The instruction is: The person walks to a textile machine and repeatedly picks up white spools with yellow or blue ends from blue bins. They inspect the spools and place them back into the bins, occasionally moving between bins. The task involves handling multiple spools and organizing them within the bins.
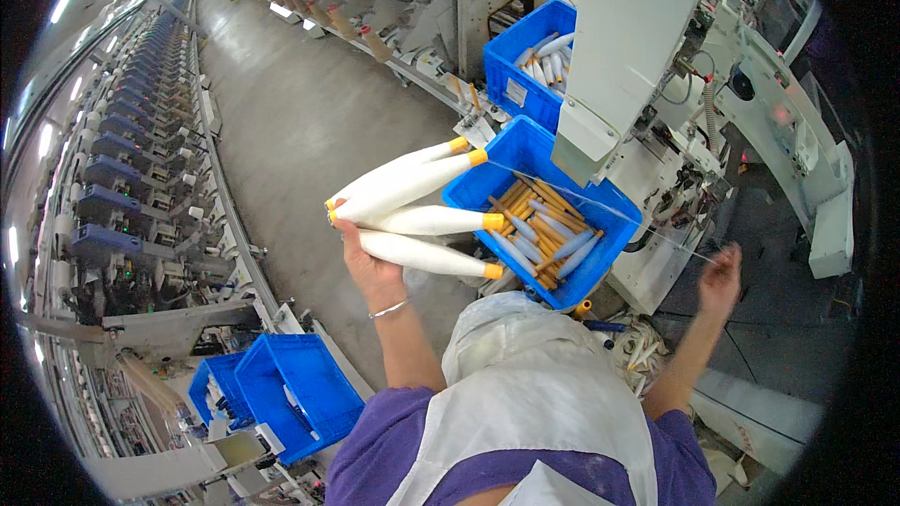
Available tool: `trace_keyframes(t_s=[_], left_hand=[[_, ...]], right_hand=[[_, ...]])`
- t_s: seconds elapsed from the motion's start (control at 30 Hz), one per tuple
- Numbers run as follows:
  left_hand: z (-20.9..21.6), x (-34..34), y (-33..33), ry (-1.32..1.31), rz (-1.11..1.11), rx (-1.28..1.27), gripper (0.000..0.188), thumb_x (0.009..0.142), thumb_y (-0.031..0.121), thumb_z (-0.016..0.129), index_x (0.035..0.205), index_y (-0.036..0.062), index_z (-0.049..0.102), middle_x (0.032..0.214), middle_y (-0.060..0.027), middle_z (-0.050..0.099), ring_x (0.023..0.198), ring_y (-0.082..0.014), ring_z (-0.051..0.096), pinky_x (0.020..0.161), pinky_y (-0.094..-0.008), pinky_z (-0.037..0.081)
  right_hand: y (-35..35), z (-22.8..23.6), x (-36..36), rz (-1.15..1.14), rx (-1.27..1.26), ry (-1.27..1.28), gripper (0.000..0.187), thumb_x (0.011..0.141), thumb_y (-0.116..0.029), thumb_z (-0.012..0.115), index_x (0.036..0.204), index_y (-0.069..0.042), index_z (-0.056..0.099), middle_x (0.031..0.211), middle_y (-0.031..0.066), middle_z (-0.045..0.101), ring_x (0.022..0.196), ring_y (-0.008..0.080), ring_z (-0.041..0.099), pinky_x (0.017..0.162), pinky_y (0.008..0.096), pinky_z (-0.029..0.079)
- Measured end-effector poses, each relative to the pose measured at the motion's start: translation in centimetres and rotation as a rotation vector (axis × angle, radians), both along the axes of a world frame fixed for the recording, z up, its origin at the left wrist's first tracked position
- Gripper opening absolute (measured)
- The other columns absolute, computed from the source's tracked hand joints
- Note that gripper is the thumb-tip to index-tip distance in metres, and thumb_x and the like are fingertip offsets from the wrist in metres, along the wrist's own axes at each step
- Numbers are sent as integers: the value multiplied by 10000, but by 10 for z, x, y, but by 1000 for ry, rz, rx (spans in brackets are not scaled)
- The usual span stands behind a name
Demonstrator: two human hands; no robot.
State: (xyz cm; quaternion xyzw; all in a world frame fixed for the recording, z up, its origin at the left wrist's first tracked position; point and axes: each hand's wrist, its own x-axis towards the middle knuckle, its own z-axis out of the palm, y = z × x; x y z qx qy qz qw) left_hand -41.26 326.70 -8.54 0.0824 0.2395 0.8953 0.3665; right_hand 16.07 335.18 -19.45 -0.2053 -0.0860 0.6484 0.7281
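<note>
My left hand (pixel 372 267) is closed around the near ends of several white yarn bobbins (pixel 403 186). They fan out to the right, and their yellow-orange tube ends show. A thin yarn strand (pixel 583 196) runs taut from the tip of one upper bobbin, across a blue crate (pixel 525 142), to my right hand (pixel 720 279). The fingers of that hand are pinched on the strand, well out to the right. Inside the crate lie bare orange tubes (pixel 517 197) and several tubes with pale bluish yarn (pixel 574 244).
Behind that crate stands another blue crate (pixel 506 75) with bobbins. A white machine housing (pixel 628 47) overhangs both on the right. Blue bins (pixel 323 384) sit at lower left, beside a long spinning machine (pixel 122 178). Loose yarn waste (pixel 642 347) lies near my right arm.
</note>
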Motion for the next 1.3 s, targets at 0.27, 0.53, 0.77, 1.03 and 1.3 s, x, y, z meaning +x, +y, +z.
trace_keyframes(t_s=[0.27, 0.53, 0.77, 1.03, 1.3], left_hand=[[-8, -9, 3, -96, -266, 27, 433, 837, 344, 672, 1185, 114, 555, 1215, -45, 554, 1162, -229, 497, 1062, -430, 368], [1, -3, 18, -62, -357, 29, 428, 837, 377, 668, 1157, 110, 570, 1166, -58, 592, 1101, -222, 549, 1014, -398, 423], [4, 14, 45, -48, -427, -11, 393, 816, 366, 695, 1110, 121, 609, 1123, -22, 613, 1078, -204, 555, 1012, -403, 426], [2, -39, 17, -43, -230, -18, 366, 796, 321, 719, 1083, 117, 619, 1119, -15, 616, 1076, -193, 557, 1024, -403, 420], [-8, -44, 25, -27, -165, -129, 381, 794, 315, 720, 1090, 99, 615, 1113, -18, 620, 1087, -191, 554, 1015, -394, 434]], right_hand=[[-99, -103, 316, -299, -30, 17, 273, 976, -137, 455, 1164, 12, 585, 1130, 142, 635, 1030, 228, 618, 764, 265, 542], [-39, 6, 108, -588, -354, -1411, 333, 914, -192, 454, 1141, -7, 614, 1189, 107, 601, 1046, 208, 581, 879, 325, 452], [-38, 72, -264, 1096, 567, -1156, 471, 855, -118, 621, 1302, -72, 481, 1052, 51, 616, 920, 157, 577, 802, 292, 483], [-57, -24, 62, 132, -305, -743, 112, 893, -170, 591, 978, -102, 611, 673, -87, 467, 549, 31, 407, 500, 206, 351], [-184, -92, 334, -330, 33, -851, 325, 930, -166, 433, 1129, -2, 631, 1105, 129, 631, 980, 224, 604, 890, 365, 463]])
